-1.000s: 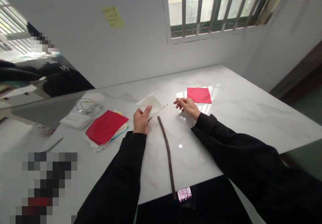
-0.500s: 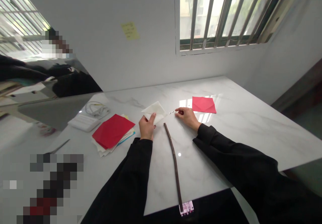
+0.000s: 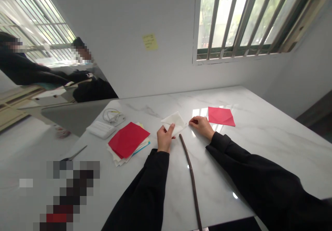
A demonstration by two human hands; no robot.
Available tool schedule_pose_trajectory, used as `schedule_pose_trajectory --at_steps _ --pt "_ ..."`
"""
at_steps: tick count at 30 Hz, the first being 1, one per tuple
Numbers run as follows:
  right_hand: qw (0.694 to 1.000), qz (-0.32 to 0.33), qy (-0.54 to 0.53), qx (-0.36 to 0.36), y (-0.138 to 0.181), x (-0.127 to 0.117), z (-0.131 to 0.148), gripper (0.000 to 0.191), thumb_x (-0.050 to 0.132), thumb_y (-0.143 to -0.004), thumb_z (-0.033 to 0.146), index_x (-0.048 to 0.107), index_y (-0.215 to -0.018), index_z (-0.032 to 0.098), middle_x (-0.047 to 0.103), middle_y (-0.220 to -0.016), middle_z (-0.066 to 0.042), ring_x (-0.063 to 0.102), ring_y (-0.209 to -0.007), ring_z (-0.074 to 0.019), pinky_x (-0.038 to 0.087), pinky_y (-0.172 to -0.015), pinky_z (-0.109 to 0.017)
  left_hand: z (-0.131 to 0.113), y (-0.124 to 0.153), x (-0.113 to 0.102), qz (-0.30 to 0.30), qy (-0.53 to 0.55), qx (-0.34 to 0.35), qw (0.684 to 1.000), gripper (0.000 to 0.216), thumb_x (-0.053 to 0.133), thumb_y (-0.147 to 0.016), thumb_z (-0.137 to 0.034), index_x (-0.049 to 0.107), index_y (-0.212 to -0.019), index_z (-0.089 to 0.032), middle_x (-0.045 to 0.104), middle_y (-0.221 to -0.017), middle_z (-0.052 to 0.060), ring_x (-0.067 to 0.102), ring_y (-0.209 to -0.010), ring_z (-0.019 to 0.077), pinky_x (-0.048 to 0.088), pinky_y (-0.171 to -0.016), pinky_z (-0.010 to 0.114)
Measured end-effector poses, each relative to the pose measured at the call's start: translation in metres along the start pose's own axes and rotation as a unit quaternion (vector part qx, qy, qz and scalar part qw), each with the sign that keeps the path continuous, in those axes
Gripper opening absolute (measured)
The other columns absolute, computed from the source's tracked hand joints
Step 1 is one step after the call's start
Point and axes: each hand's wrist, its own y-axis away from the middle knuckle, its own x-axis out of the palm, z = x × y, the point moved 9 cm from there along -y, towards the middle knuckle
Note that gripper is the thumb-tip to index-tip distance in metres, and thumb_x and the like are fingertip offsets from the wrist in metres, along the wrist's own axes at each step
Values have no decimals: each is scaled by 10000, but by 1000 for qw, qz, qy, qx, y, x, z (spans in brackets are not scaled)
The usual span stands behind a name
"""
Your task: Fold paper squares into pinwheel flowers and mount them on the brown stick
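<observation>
My left hand (image 3: pixel 164 139) is closed on a cream folded sheet of paper (image 3: pixel 176 117), thumb on top, holding it just above or on the table. To its right, my right hand (image 3: pixel 202 126) has its fingertips pinched together low over the tabletop. Whatever the pinch may hold is too small to make out. A tiny shiny bead-like piece (image 3: pixel 185 123) shows between the paper's right corner and those fingertips. Between my forearms a thin brown stick (image 3: pixel 191 172) lies lengthwise, its far end close to the paper.
A red sheet (image 3: pixel 221 116) lies beyond my right hand. On the left are a stack of red and cream papers (image 3: pixel 129 139), a white box (image 3: pixel 101 130) with a coiled cable (image 3: pixel 113 116), and scissors (image 3: pixel 76 153). Other people sit at far left.
The view has turned left, shifting everything rightward. The paper's corner is now closer to my right fingertips, and only one of the two shiny pieces is still distinct.
</observation>
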Motion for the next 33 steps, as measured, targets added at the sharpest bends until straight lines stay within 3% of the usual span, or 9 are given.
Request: schedule_pose_trajectory --at_steps 3,6,10,15,20,27,33 --pt "995 9 -97 29 20 -10 -10 167 734 -851 347 754 -825 183 783 -827 -61 701 -742 -204 547 -743 -341 0 3 7 25 7 -6 1000 511 887 -654 -537 734 -917 -127 704 -771 38 599 -608 131 446 -431 201" --pt "967 45 -241 69 37 -16 -17 292 803 -806 461 723 -817 180 799 -879 -89 750 -821 -226 577 -771 -353 -2 9 17 55 -1 -4 998 498 884 -671 -527 737 -923 -124 695 -758 32 577 -584 123 423 -410 195" --pt "938 53 -323 113 46 -27 -17 410 883 -720 541 688 -760 183 781 -820 -81 739 -770 -205 561 -694 -318 -6 17 26 76 -49 17 996 458 865 -710 -509 749 -918 -119 709 -760 43 569 -548 128 427 -383 212" --pt "918 108 -356 137 49 -18 -9 451 905 -699 571 728 -814 172 747 -763 -48 674 -656 -152 523 -645 -292 -3 24 30 89 -88 13 992 451 860 -733 -497 764 -956 -117 740 -807 70 603 -537 153 474 -372 249" --pt "915 90 -364 150 48 -18 -11 466 906 -684 598 726 -781 179 714 -694 -24 607 -573 -131 491 -591 -292 -3 30 35 98 -82 2 992 432 867 -738 -501 778 -944 -132 748 -810 68 592 -518 148 474 -368 248" --pt "897 85 -403 159 47 -16 -11 449 938 -661 533 778 -915 198 796 -844 -71 749 -752 -205 574 -705 -333 -1 36 39 92 -97 -19 991 427 881 -721 -492 798 -966 -152 768 -854 83 597 -536 161 488 -365 258" --pt "907 105 -391 116 50 -10 0 318 898 -747 476 786 -867 203 774 -803 -58 720 -760 -205 555 -729 -344 0 41 42 97 -128 -10 987 448 852 -741 -525 804 -984 -152 756 -808 74 584 -532 164 474 -361 254"
